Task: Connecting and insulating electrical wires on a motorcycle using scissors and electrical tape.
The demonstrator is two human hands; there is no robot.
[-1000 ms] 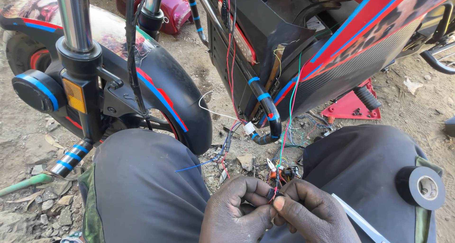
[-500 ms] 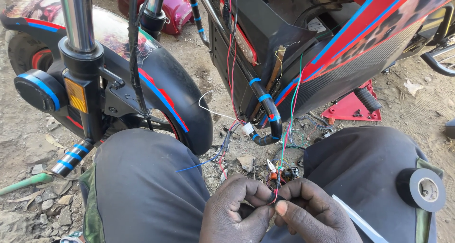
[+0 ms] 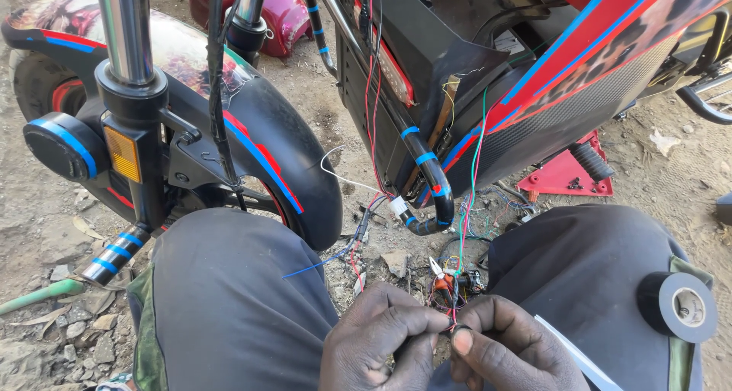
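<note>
My left hand [image 3: 377, 345] and my right hand [image 3: 507, 353] meet low in the frame between my knees. Both pinch the ends of thin red and green wires [image 3: 455, 311] at their fingertips. The wires [image 3: 474, 170] run up from my fingers to the black box and red-and-blue panel of a motorcycle [image 3: 534, 78] in front of me. A roll of black tape [image 3: 679, 307] rests on my right knee. A loose blue wire [image 3: 320, 263] lies across my left knee.
The motorcycle's front fork [image 3: 126, 63], orange reflector [image 3: 123, 153] and black mudguard [image 3: 282, 147] stand at my left. A red plate [image 3: 568, 173] lies on the dirt at the right. Pliers and wire scraps [image 3: 446, 273] lie on the ground. A maroon tank [image 3: 267, 9] sits behind.
My fingertips have shifted slightly on the wire ends and stay pinched together. Nothing else has moved.
</note>
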